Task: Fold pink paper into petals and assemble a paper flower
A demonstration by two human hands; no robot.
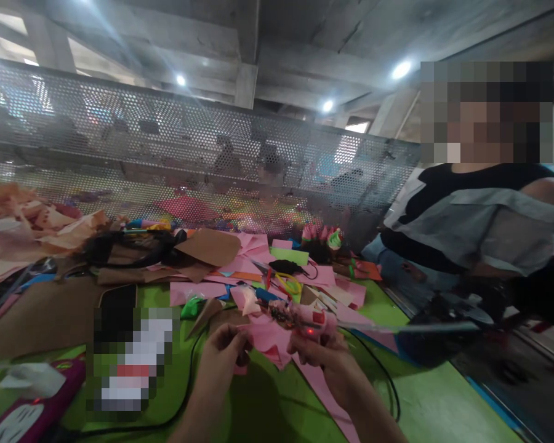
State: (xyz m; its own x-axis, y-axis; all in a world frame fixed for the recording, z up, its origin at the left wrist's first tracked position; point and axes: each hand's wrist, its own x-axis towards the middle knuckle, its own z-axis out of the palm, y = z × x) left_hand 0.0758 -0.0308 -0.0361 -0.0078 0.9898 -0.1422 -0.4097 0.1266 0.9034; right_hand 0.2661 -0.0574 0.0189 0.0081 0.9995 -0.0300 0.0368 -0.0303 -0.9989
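My right hand [330, 360] is wrapped round the handle of a pink hot glue gun [316, 319], its dirty, brownish nozzle turned to the left. A long translucent glue stick [425, 328] juts out of the gun's back, and a small red light glows on its side. My left hand [224, 351] is closed in a pinch at the left edge of a folded pink paper piece [271, 338]. That piece lies between my two hands, below the nozzle; the exact grip of the left fingertips is partly hidden.
A black cord [383, 357] loops across the green tabletop [443, 400]. Nearby lie a dark phone [120, 298], a purple case [50, 394], brown card [41, 314], a green lump [192, 306] and yellow-handled scissors [289, 283]. Behind stands a perforated metal screen [203, 154]; a person [480, 215] sits at right.
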